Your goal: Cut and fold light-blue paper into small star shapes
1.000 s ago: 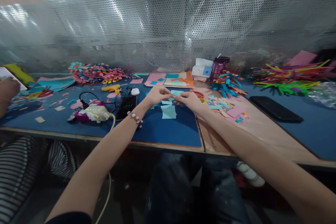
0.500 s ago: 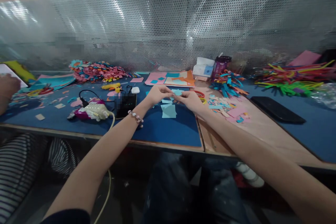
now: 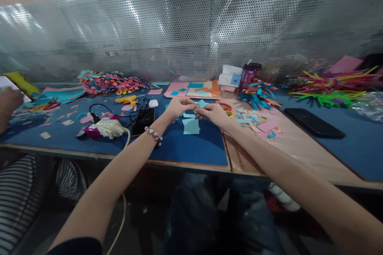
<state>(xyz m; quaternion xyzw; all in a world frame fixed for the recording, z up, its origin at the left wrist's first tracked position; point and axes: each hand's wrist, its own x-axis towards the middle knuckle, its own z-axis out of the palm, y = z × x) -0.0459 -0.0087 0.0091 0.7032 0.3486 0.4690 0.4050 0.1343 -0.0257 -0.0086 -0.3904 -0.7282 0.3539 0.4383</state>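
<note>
Between my two hands is a small light-blue piece of paper, pinched by the fingertips of both. My left hand wears a beaded bracelet at the wrist and grips the paper's left side. From the right, my right hand closes its thumb and fingers on the same piece. Just below them, a light-blue paper square lies on the blue mat, with narrower light-blue strips above it. The fingers partly hide the held piece, so its exact shape is unclear.
Left of my arm are a phone, a power strip with cables and a yellow glue gun. Coloured sheets lie behind. Paper scraps and a black case are to the right. Another person's hand shows far left.
Both hands stay together on the paper piece. More of its light-blue top now shows above the fingers. The whole view has shifted slightly.
</note>
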